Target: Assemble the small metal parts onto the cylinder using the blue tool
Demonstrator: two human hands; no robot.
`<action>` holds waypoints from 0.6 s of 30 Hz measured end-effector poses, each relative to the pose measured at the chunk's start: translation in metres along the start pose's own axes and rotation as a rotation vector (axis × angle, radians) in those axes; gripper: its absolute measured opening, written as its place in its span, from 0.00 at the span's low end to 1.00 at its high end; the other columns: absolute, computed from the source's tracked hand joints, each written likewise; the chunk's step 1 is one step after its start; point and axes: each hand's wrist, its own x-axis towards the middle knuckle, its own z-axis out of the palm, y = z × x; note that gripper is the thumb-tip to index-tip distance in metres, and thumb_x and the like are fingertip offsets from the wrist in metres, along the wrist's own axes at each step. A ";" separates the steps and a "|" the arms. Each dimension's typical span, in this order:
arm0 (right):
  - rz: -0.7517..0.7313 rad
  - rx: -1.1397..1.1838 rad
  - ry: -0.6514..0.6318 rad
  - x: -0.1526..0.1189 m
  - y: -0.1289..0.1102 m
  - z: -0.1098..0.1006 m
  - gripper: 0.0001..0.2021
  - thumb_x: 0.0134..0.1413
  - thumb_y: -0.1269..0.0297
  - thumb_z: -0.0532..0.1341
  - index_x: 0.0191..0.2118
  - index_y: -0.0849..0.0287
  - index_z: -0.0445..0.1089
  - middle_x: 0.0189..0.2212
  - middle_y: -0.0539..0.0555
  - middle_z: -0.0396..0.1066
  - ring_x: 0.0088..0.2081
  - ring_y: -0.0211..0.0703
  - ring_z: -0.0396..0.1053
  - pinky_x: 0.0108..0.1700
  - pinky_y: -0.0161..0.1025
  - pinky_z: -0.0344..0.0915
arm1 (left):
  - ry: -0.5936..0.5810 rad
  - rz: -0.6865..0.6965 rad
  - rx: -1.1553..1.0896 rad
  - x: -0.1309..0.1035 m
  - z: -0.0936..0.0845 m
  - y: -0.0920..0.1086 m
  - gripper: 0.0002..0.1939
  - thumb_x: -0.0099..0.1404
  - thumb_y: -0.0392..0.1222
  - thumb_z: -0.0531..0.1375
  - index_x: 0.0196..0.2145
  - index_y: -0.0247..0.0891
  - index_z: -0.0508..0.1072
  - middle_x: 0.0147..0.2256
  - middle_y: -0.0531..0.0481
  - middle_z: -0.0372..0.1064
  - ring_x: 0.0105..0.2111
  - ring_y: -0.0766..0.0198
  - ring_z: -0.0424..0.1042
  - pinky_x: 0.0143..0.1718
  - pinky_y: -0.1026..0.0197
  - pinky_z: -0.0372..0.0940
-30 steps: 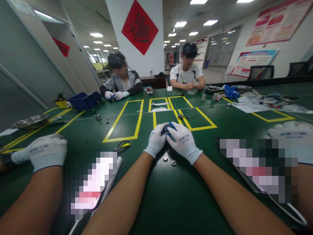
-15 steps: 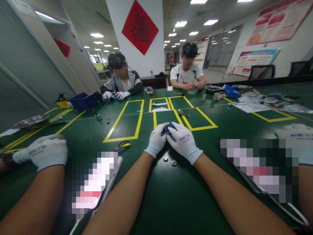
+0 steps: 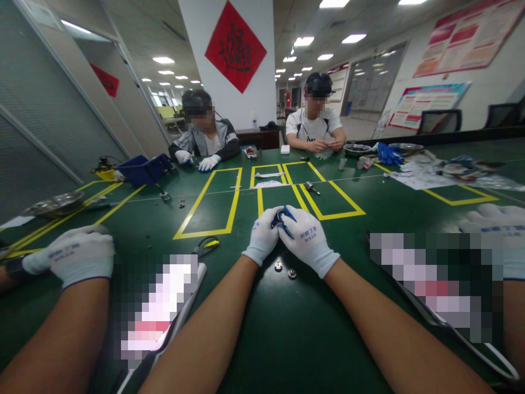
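My left hand (image 3: pixel 263 230), in a white glove with blue fingertips, is closed around a small dark ring-shaped part (image 3: pixel 280 217) at the middle of the table. My right hand (image 3: pixel 307 236), gloved the same way, meets it from the other side with its fingers pressed onto the part. Fingers cover most of the part, so its exact kind cannot be made out. Just below the hands, two small round metal pieces (image 3: pixel 291 273) lie on the green tabletop (image 3: pixel 283 339). Farther off, a small metal piece with a shaft (image 3: pixel 313 189) rests near yellow tape.
Screens lie on both sides of my forearms, with a black-and-yellow tool (image 3: pixel 209 244) by the left one. Other gloved hands (image 3: pixel 82 251) work at the left and right edges. Two people sit opposite. A blue bin (image 3: pixel 143 168) stands at the back left; blue gloves (image 3: pixel 389 154) lie back right.
My hands keep hold of the dark part, nearly in place. The metal piece with a shaft has turned and lies at a different angle. The left co-worker's gloved hands have shifted slightly.
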 end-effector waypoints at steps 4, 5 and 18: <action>-0.001 -0.020 0.003 0.000 0.000 -0.001 0.15 0.65 0.61 0.58 0.51 0.60 0.75 0.58 0.63 0.70 0.52 0.55 0.68 0.53 0.49 0.66 | -0.001 0.010 -0.002 0.000 0.000 0.000 0.23 0.61 0.27 0.58 0.53 0.37 0.74 0.51 0.44 0.76 0.52 0.57 0.74 0.58 0.53 0.67; -0.002 -0.022 0.002 0.000 0.000 -0.001 0.15 0.65 0.61 0.58 0.51 0.60 0.75 0.58 0.63 0.70 0.52 0.55 0.68 0.53 0.49 0.66 | -0.003 0.010 -0.002 0.000 0.000 0.000 0.23 0.61 0.27 0.58 0.53 0.37 0.74 0.51 0.43 0.76 0.52 0.57 0.74 0.58 0.53 0.67; 0.016 -0.009 -0.006 0.000 0.001 0.001 0.14 0.65 0.61 0.59 0.49 0.60 0.76 0.57 0.63 0.70 0.53 0.56 0.67 0.53 0.49 0.65 | -0.024 0.036 -0.001 0.000 0.001 0.001 0.23 0.61 0.27 0.58 0.53 0.37 0.74 0.51 0.44 0.75 0.52 0.58 0.74 0.58 0.53 0.67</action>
